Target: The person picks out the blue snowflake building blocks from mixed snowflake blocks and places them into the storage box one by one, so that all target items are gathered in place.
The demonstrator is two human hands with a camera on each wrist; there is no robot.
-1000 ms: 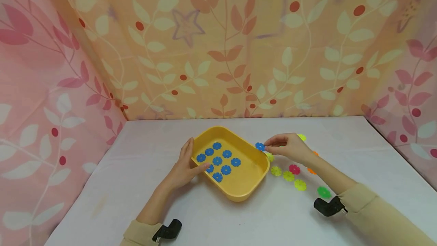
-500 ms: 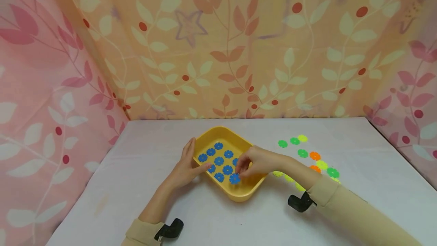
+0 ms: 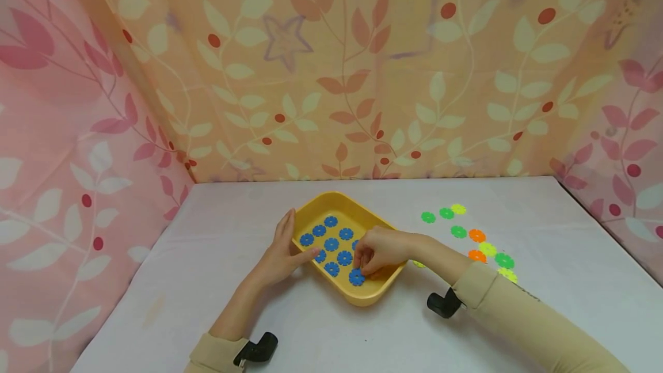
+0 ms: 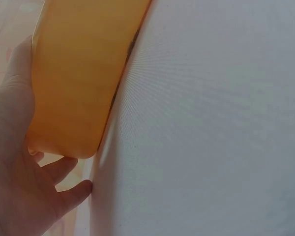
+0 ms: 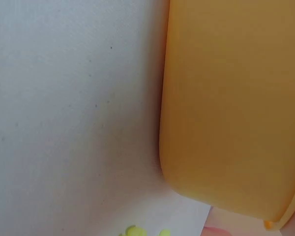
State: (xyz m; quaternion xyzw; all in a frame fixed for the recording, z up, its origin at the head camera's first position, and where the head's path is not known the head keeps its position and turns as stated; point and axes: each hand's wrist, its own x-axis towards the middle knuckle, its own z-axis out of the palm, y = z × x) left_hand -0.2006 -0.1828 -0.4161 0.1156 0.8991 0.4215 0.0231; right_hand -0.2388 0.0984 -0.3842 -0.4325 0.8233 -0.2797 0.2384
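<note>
A yellow plastic tray (image 3: pixel 362 300) stands on the white table, with several blue flower-shaped discs (image 3: pixel 331 244) spread flat on its floor. My left hand (image 3: pixel 274 259) grips the tray's left corner, thumb over the rim and fingers along the outer wall; the left wrist view shows the hand (image 4: pixel 12 162) against that wall (image 4: pixel 78 83). Inside the tray, my right hand (image 3: pixel 387 247) pinches the edge of another blue flower-shaped disc (image 3: pixel 355 278), low over the tray floor near the front corner. In the right wrist view only the tray's outer wall (image 5: pixel 231 108) shows large; the fingers are hidden.
Right of the tray lie loose flower discs: green (image 3: pixel 458 232), orange (image 3: pixel 477 236) and yellow (image 3: pixel 487 248). The right forearm covers part of that area. Patterned cloth (image 3: pixel 331 73) closes off the table's back and sides.
My right hand has moved left from beside the tray's right rim into the tray, carrying the blue disc, then lowered slightly toward the front corner. The left hand keeps its grip on the tray.
</note>
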